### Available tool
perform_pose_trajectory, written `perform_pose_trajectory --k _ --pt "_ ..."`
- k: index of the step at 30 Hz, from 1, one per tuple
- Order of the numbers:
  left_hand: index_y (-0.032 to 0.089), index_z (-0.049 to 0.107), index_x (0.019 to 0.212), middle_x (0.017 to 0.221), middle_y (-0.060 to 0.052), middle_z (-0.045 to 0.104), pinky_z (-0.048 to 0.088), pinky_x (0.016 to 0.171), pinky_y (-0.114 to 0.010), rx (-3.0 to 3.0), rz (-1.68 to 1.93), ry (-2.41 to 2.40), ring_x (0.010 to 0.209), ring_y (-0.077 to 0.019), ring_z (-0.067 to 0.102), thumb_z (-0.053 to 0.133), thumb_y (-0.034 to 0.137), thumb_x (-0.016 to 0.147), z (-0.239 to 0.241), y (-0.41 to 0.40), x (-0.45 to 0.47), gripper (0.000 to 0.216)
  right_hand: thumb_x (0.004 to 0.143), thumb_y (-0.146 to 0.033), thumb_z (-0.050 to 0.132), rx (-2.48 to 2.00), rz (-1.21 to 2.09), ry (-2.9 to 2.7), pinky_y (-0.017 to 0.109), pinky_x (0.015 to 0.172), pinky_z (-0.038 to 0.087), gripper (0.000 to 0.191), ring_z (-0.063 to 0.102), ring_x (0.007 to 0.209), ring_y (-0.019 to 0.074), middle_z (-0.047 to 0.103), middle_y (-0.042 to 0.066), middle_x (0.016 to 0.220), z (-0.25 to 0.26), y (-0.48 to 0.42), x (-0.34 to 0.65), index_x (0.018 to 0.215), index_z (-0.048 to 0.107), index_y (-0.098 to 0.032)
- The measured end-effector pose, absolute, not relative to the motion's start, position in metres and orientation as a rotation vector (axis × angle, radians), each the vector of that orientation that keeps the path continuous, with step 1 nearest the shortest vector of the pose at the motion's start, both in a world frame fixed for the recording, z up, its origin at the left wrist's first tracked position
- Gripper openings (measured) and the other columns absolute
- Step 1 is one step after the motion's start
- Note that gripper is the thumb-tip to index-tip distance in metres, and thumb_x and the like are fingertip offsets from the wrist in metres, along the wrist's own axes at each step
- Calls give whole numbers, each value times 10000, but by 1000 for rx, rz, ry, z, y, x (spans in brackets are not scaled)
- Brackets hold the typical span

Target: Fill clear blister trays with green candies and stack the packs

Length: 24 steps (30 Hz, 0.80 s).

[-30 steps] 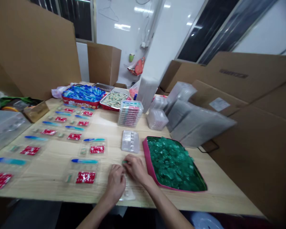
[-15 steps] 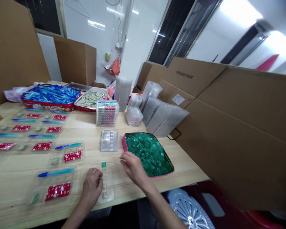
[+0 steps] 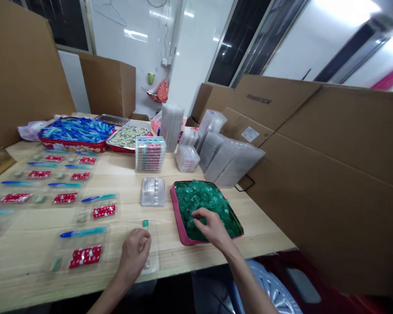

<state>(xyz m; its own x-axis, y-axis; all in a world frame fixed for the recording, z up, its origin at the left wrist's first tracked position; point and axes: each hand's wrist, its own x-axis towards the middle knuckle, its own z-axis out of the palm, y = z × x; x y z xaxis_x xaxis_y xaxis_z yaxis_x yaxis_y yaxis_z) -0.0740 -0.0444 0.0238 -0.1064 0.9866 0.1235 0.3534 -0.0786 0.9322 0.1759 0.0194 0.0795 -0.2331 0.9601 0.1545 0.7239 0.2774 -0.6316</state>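
My left hand [image 3: 136,250] rests at the left side of a clear plastic blister tray [image 3: 154,250] near the table's front edge. Its fingers are curled, and whatever they hold is hidden. A small green piece [image 3: 146,223] sits at the far end of that tray. Over a pink-rimmed tin [image 3: 181,226] heaped with glossy green pieces [image 3: 196,198], my right hand [image 3: 211,226] reaches in from the front. Its thumb and forefinger are apart, close to the pieces, with nothing visible between them. Another clear tray [image 3: 153,192] lies just beyond.
Filled trays with blue pens [image 3: 83,232] and red patterned packets [image 3: 85,256] spread over the left. Behind are a tin of blue pens [image 3: 78,130], a tray of small pale pieces [image 3: 129,136] and stacked clear trays [image 3: 150,155]. Cardboard [image 3: 330,174] walls the right; a blue stool [image 3: 271,288] stands below.
My right hand has moved right, from beside the tin to over the green pieces. My left hand stays by the tray and now covers more of it. The view has shifted slightly.
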Motion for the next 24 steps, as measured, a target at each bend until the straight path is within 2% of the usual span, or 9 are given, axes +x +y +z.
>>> perform_pose_trajectory --k 2,5,9,15,20,24 --pt "178 644 728 693 -35 640 472 670 -328 1184 1199 1337 698 -204 612 619 324 711 32 -38 -56 149 736 -176 536 -1418 749 -1931 281 699 479 160 635 729 181 691 22 759 79 18 164 812 676 -183" --pt "144 640 940 789 -69 677 508 651 -342 623 1180 979 662 -191 646 719 390 667 41 -21 -25 375 740 -186 538 -1345 887 -1891 275 678 485 162 637 706 180 697 24 735 75 18 146 809 685 -170" --pt "91 667 803 735 -72 673 523 637 -315 366 1189 783 636 -159 629 819 312 576 45 0 5 352 756 -153 524 -1283 843 -1901 286 698 485 183 641 735 185 706 41 770 69 20 135 793 700 -186" --pt "98 655 720 716 -51 666 524 604 -265 294 1212 783 633 -138 626 834 224 574 41 6 12 262 744 -96 525 -1222 765 -1924 281 716 487 247 619 785 174 654 47 868 75 15 142 912 675 -199" --pt "118 597 679 642 -13 631 521 574 -260 293 1206 801 571 -122 609 806 222 615 42 7 15 242 784 -124 536 -1185 694 -1915 273 684 452 126 570 734 164 592 28 777 78 11 145 739 627 -198" --pt "145 577 774 650 -21 656 520 585 -278 256 1183 796 565 -150 641 719 172 677 48 7 14 174 741 -222 640 -1158 941 -1565 264 653 452 93 556 713 164 579 19 743 76 15 145 661 603 -192"
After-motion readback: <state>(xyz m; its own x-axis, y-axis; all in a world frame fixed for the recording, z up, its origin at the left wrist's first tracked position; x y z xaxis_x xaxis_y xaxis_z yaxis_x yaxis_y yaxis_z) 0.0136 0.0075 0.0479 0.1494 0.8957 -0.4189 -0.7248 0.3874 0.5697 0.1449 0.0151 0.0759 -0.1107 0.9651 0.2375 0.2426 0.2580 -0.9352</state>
